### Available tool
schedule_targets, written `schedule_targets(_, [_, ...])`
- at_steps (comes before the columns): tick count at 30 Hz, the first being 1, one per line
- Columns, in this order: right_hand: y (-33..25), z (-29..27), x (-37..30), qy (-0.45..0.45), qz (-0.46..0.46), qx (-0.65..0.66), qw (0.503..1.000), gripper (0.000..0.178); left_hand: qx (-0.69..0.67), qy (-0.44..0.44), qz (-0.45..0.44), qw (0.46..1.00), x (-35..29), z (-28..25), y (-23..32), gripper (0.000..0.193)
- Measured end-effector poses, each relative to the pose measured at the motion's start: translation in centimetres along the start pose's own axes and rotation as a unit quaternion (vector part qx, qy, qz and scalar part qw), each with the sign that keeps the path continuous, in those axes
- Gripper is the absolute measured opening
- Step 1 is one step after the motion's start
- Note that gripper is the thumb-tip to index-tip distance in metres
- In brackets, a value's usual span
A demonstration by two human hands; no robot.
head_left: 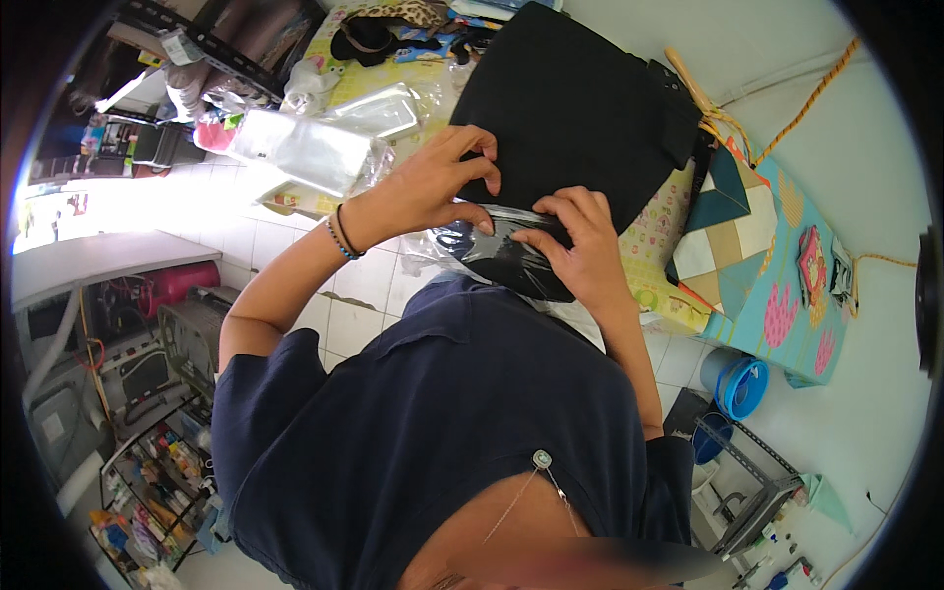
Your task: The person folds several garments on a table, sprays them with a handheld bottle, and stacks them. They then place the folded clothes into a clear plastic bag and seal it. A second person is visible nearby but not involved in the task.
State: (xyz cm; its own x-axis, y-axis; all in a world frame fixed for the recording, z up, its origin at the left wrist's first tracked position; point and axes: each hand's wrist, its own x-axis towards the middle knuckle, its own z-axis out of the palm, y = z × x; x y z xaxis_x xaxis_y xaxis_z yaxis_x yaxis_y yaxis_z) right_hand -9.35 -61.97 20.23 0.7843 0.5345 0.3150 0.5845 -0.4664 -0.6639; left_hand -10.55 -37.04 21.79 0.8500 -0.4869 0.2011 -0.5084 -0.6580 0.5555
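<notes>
A black folded garment (575,108), with what looks like a waistband at its far right end, lies on the table in front of me. Its near end is inside a clear plastic bag (503,258), close against my body. My left hand (450,182) comes over from the left, fingers curled on the black cloth and thumb at the bag's edge. On the other side, my right hand (582,241) is bent round the bag's rim, its thumb pressing the shiny film. What lies beneath the fingers of both hands is hidden.
Stacked clear plastic bags (310,152) lie on the table to the left. A patterned yellow cloth (654,231) covers the table. To the right stand a turquoise patterned board (787,305) and blue buckets (742,386). Metal shelving (187,49) rises at far left.
</notes>
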Motion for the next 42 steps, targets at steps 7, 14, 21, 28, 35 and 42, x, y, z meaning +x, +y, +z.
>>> schedule_targets(7, [-1.5,2.0,2.5,-0.060,0.055,-0.053,0.995,0.020,-0.201,-0.057,0.042,0.977,0.2,-0.2,-4.7,0.028])
schedule_targets(14, [-1.0,3.4,3.9,0.032,0.152,0.038,0.987,0.014,-0.292,-0.061,0.039,0.954,1.4,0.0,-6.3,0.019])
schedule_targets(21, [0.0,3.7,3.8,0.068,0.146,0.034,0.986,0.014,-0.205,-0.094,0.096,0.970,2.5,-1.1,-6.4,0.028])
schedule_targets(28, [0.4,2.8,4.4,0.044,0.139,0.006,0.989,0.018,-0.191,-0.177,0.045,0.964,5.0,-1.5,-6.8,0.031])
schedule_targets(35, [1.9,-2.4,2.2,-0.079,0.202,0.071,0.973,0.021,-0.146,-0.172,0.081,0.971,3.9,-2.3,-8.7,0.034])
schedule_targets(42, [2.6,-1.9,0.7,0.111,0.006,-0.132,0.985,0.016,-0.211,-0.160,0.029,0.964,4.9,-0.4,-10.5,0.026])
